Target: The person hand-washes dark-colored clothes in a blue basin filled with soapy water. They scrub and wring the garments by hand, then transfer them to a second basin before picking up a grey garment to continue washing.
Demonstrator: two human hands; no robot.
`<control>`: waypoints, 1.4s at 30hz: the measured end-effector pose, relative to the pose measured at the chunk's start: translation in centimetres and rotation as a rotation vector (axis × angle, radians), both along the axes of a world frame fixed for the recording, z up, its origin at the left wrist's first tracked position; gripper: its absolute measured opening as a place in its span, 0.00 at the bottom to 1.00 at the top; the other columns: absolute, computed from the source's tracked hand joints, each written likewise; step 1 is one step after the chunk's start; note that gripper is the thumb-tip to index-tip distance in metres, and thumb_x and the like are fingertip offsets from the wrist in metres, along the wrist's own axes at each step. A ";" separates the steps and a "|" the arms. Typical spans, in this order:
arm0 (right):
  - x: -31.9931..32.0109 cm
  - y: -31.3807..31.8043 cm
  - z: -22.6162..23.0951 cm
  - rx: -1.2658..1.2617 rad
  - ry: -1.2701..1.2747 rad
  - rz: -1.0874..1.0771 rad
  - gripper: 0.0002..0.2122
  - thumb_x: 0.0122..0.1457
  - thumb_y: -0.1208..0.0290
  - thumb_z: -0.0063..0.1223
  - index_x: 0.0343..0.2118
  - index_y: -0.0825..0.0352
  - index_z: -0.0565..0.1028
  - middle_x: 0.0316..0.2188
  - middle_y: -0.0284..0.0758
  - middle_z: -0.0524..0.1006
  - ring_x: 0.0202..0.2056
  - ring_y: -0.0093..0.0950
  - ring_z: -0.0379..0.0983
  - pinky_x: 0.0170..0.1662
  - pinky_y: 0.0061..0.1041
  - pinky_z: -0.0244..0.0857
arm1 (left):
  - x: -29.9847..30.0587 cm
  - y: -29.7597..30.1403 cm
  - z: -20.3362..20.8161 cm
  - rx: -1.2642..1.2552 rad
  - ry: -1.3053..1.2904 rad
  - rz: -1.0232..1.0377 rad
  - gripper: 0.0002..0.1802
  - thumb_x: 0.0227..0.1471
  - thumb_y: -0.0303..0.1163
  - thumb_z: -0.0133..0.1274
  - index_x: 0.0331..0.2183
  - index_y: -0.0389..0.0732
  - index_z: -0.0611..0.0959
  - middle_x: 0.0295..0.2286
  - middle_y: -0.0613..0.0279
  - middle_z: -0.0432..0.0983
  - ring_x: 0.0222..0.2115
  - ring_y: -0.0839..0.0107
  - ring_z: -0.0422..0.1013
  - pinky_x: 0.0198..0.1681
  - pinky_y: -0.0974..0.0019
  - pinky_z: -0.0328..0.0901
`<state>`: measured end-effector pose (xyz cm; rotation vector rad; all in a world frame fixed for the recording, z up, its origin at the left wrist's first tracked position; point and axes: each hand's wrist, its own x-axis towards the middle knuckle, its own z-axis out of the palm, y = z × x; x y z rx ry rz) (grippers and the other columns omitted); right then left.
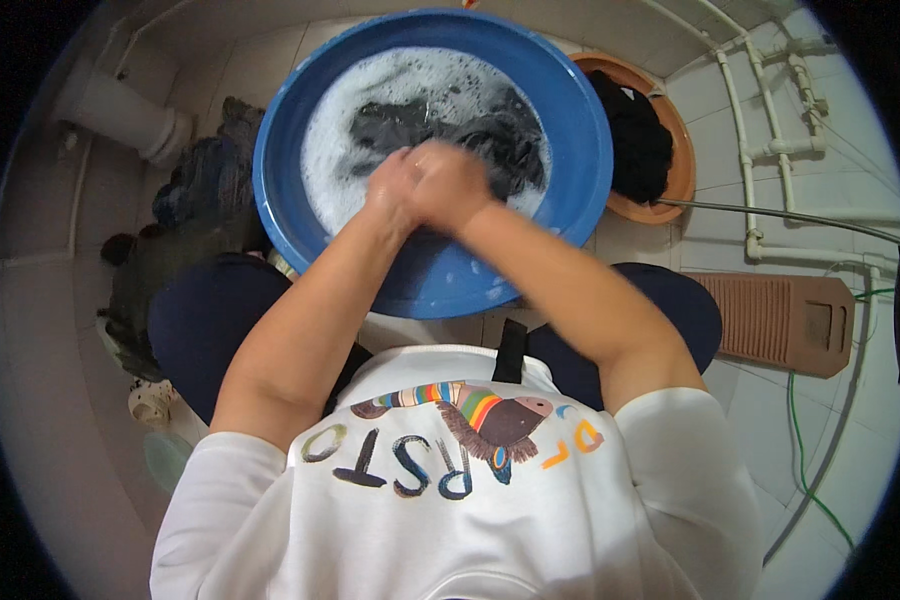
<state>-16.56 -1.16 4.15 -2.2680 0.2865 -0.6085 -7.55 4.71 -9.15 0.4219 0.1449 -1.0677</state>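
L hand (pixel 394 186) & R hand (pixel 450 184) together over dk cloth (pixel 395 122) in sudsy blue tub (pixel 579 125); blurred, can't tell if fingers grip.

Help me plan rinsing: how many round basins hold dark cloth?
2: the large, round, blue plastic basin at top centre, and the smaller, round, orange basin just right of it. Others may be hidden.

Left hand (pixel 394 187), right hand (pixel 449 184) — together, blurred

Washroom; pale tiles (pixel 755 405); white pipes (pixel 785 147); blue washtub (pixel 575 150); washboard (pixel 770 320)
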 end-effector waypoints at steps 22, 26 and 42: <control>-0.8 1.1 0.4 0.104 0.008 0.043 0.13 0.50 0.58 0.48 0.23 0.62 0.75 0.23 0.43 0.74 0.28 0.42 0.71 0.31 0.35 0.65 | -5.5 0.7 11.6 0.469 -0.115 0.106 0.15 0.53 0.39 0.40 0.33 0.38 0.73 0.32 0.56 0.71 0.34 0.65 0.69 0.35 0.59 0.66; -0.1 -5.4 -1.7 0.113 0.376 -0.290 0.21 0.53 0.48 0.41 0.36 0.63 0.72 0.28 0.43 0.75 0.34 0.40 0.71 0.38 0.32 0.63 | -4.0 -0.5 12.4 0.522 -0.237 0.109 0.14 0.51 0.35 0.44 0.39 0.38 0.69 0.33 0.58 0.69 0.33 0.68 0.68 0.36 0.63 0.65; -1.3 -11.4 1.2 0.049 0.139 0.126 0.16 0.42 0.62 0.61 0.21 0.72 0.73 0.24 0.34 0.66 0.31 0.27 0.63 0.36 0.25 0.57 | 2.9 2.1 8.8 0.364 0.306 0.411 0.22 0.45 0.42 0.54 0.37 0.34 0.73 0.38 0.50 0.71 0.39 0.56 0.70 0.46 0.55 0.64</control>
